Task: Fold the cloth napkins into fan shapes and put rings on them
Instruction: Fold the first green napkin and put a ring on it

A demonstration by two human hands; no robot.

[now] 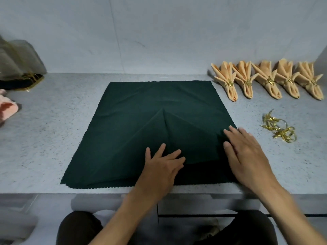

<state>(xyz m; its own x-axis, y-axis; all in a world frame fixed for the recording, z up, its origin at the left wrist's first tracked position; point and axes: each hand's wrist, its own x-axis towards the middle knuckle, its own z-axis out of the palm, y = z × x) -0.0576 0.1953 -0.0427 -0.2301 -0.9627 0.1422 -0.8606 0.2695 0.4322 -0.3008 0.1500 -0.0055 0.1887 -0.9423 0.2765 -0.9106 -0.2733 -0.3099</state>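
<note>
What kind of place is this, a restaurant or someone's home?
Hard to say; likely a plain workstation for preparing table settings. A speckled counter against a bare wall holds a dark green napkin, five folded peach napkins and loose gold rings.

head cam | looks forward-down | close over table [53,138] edge

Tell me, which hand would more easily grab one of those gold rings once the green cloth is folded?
Probably the right hand: it lies flat on the green napkin's right edge, nearest the loose gold rings. The left hand rests nearer the middle.
</note>
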